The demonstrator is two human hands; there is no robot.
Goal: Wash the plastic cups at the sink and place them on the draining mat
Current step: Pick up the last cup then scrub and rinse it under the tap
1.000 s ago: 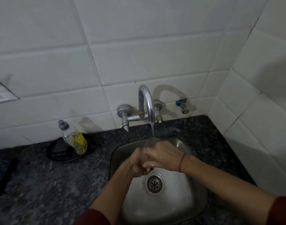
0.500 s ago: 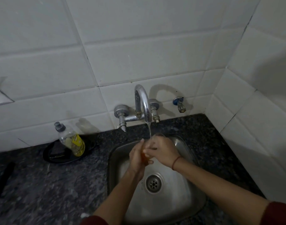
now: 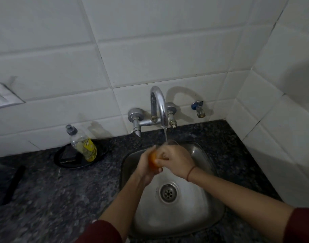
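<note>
An orange plastic cup [image 3: 152, 159] with a clear rim sits between both hands over the steel sink [image 3: 209, 174], directly under the running stream from the chrome tap [image 3: 159, 106]. My left hand [image 3: 145, 168] grips the cup from the left and below. My right hand [image 3: 176, 161] curls over its top and right side, hiding most of it. Water falls onto the rim. No draining mat is in view.
A dish soap bottle [image 3: 82, 143] stands on a black round plate [image 3: 69, 161] on the dark granite counter [image 3: 62, 190] left of the sink. A black object [image 3: 13, 181] lies at the far left. White tiled walls close in behind and on the right; a small valve [image 3: 198, 109] sticks out.
The orange side of the cup has come into sight between my hands as they turned it under the stream. Both hands stay at the same spot below the tap.
</note>
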